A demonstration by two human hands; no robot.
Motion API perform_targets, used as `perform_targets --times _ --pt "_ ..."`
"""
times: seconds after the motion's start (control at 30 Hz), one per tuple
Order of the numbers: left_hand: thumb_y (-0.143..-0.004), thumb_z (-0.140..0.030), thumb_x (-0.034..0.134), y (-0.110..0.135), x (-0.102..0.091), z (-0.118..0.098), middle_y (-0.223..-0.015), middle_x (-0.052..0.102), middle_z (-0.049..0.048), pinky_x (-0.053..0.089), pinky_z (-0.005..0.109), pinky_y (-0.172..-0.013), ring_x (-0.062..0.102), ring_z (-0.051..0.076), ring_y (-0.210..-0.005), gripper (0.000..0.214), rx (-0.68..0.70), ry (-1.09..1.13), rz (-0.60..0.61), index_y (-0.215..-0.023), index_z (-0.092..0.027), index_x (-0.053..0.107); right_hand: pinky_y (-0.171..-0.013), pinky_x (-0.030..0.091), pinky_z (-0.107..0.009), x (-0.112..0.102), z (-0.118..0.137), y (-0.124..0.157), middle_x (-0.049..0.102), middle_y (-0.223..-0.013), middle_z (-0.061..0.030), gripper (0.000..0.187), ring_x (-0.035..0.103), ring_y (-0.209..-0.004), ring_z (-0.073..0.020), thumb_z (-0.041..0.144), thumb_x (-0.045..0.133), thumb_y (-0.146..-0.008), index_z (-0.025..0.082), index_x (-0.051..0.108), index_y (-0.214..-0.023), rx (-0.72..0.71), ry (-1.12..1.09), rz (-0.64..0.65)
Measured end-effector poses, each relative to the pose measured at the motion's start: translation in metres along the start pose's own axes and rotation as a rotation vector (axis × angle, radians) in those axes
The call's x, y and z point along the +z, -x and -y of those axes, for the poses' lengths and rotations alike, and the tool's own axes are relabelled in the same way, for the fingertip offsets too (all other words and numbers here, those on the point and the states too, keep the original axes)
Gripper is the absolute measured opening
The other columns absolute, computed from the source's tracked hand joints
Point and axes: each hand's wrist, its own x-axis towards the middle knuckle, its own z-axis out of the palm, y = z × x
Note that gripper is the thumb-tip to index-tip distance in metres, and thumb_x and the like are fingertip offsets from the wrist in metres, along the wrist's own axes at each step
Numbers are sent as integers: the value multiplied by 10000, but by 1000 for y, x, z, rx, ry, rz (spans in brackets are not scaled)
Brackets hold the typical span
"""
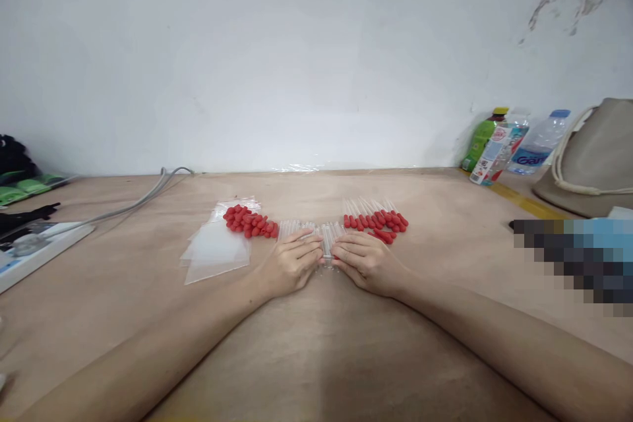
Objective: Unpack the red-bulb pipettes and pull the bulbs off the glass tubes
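In the middle of the table lies a row of clear glass tubes. My left hand rests low over the row, its fingers closed around what looks like one clear tube. Facing it, my right hand is closed too, with a bit of red rubber bulb showing at its fingertips. The fingertips of both hands nearly meet, and the fingers hide most of what they grip. Left of the tubes is a heap of red rubber bulbs. Beyond my right hand lie several droppers, thin clear tips pointing away.
Clear plastic bags lie under and beside the bulb heap. A white power strip with a grey cable is at the left. Back right stand a green bottle, a water bottle and a beige bag. A wall closes off the back.
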Motion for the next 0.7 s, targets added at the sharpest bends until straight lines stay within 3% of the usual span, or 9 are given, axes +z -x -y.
perform_targets --times 0.7 --pt "-828 -128 494 2 -6 -2 -859 696 68 454 362 -946 630 164 -931 108 -28 54 18 -856 -132 598 -853 507 -332 -4 1 2 688 -886 -66 141 632 -854 -164 139 514 -822 136 625 -910 -126 125 -84"
